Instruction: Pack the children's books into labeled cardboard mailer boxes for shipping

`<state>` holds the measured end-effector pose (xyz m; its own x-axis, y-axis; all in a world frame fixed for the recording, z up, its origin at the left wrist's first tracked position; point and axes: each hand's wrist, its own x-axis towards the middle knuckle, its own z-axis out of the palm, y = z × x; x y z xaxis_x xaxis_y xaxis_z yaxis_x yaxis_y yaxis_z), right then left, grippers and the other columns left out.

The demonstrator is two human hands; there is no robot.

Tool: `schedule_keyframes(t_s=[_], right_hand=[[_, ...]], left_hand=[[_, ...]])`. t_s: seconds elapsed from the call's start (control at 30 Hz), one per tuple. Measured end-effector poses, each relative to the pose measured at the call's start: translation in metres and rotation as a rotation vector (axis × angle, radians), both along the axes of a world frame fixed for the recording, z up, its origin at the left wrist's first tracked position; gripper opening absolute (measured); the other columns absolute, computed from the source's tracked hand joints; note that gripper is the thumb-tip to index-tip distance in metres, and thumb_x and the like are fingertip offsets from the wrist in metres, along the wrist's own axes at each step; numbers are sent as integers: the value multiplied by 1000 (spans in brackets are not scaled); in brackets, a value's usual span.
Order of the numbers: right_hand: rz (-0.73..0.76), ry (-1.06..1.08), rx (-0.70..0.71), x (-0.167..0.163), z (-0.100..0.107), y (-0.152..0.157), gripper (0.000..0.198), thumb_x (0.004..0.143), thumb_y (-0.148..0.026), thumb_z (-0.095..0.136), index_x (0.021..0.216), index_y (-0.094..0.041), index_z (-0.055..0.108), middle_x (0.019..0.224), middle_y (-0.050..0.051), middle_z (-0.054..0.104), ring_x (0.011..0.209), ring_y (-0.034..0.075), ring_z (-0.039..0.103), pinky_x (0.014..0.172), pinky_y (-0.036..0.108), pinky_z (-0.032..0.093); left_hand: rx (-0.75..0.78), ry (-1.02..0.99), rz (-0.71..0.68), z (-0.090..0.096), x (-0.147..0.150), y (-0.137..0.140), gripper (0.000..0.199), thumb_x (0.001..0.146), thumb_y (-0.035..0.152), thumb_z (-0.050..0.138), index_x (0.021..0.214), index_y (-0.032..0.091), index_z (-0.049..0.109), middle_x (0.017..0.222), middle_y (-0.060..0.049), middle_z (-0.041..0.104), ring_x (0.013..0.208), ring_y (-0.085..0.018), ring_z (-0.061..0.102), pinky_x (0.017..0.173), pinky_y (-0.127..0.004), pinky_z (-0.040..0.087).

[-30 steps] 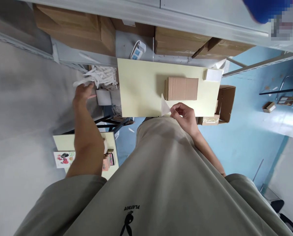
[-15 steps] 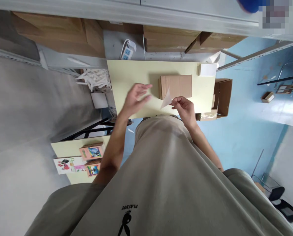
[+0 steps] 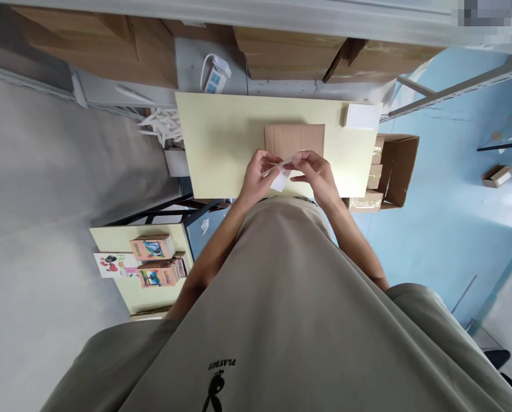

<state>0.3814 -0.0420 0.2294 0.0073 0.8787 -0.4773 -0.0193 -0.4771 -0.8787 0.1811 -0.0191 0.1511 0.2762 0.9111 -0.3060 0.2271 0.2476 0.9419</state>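
Both of my hands meet over the near edge of a closed brown cardboard box (image 3: pixel 295 137) lying flat on the pale yellow board. Between my fingertips is a thin white label (image 3: pixel 281 181), with a narrow pale strip at an angle above and a square part hanging below. My left hand (image 3: pixel 257 176) pinches its left side. My right hand (image 3: pixel 317 176) grips the upper right end between thumb and fingers, the other fingers curled. My fingers partly hide the label and the box's near edge.
A stack of white labels or cards (image 3: pixel 362 116) sits at the board's (image 3: pixel 217 143) far right corner. Behind stand large cartons (image 3: pixel 290 54) and a power strip (image 3: pixel 216 78). An open carton (image 3: pixel 399 171) is at the right, and a lower table (image 3: pixel 161 297) with picture boxes at the left.
My left hand has moved right and closed on the label, which earlier only my right hand held. The label has turned, and the view has shifted slightly.
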Motion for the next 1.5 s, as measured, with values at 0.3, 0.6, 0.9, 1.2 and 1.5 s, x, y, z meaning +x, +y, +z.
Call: schedule_keyframes(t_s=[0.3,0.6,0.9,1.2,1.5], right_hand=[[54,-466,320,54,-9,8,38,109,-67,82,112,-29,82,113,5,78,91,21,73,83,39,65],[155,-464,379,65,-5,1,26,110,-55,80,112,-29,83,105,5,74,92,23,69,88,42,66],[128,-423,387,58,0,-18,32,112,-61,77,107,-30,79,105,6,73,90,23,68,77,39,63],[-45,-413,227,69,-66,3,46,106,-73,81,100,-28,74,101,4,76,93,21,69,89,38,63],[-51,-564,49,81,-174,28,40,111,-62,77,97,-25,74,100,10,81,97,27,76,96,45,64]], left_hand=[[-54,50,-38,14,14,3,49,100,68,86,122,30,64,114,-7,81,105,-27,81,91,-39,67],[31,101,18,19,31,4,76,92,70,98,152,35,66,152,-14,76,149,-34,74,113,-48,67],[-137,63,207,5,20,-4,62,98,82,83,133,31,75,116,-9,84,109,-21,86,91,-32,69],[-107,159,322,-11,20,10,54,102,81,78,95,28,69,89,-2,79,90,-19,78,83,-32,65],[5,330,261,-83,35,43,45,103,70,79,90,27,74,95,-6,84,100,-25,79,94,-37,64]])
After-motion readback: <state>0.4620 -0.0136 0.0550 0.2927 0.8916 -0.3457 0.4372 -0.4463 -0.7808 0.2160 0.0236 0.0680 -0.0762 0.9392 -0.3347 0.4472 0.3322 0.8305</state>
